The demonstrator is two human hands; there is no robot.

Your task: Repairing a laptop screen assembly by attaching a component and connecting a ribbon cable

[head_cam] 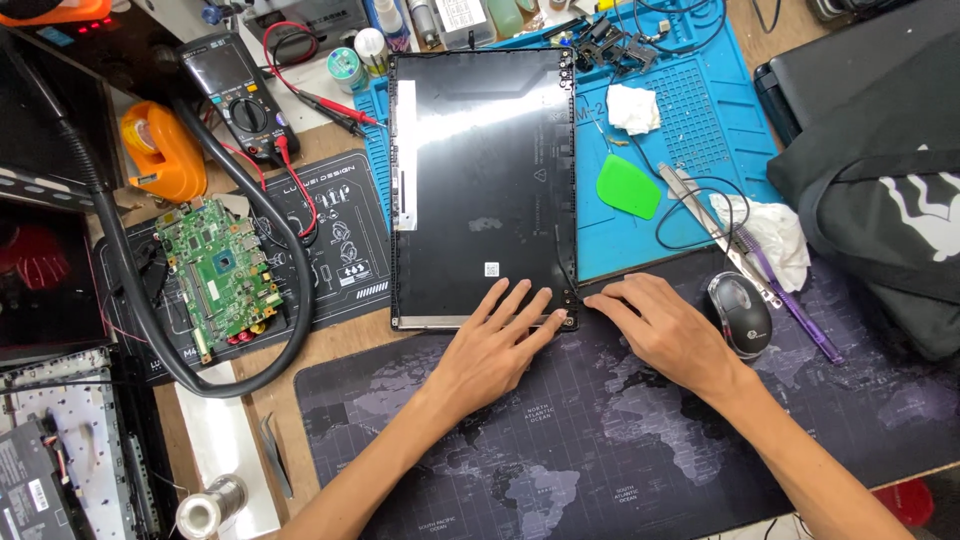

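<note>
A black laptop screen panel [480, 170] lies flat, its far half on a blue work mat [690, 140]. My left hand [500, 345] rests with fingers spread on the panel's near right corner, next to the hinge. My right hand [665, 330] lies on the dark map-print desk mat [600, 450], fingertips touching that same corner from the right. Neither hand holds anything.
A green pry pick [628, 186], tissues [634, 108], thin cables and a metal hinge bracket [715, 232] lie on the blue mat. A mouse [740, 314] sits right of my hand. At left are a green circuit board [218, 268], multimeter [235, 95], orange tape dispenser [160, 150], tweezers [277, 455] and solder spool [208, 510].
</note>
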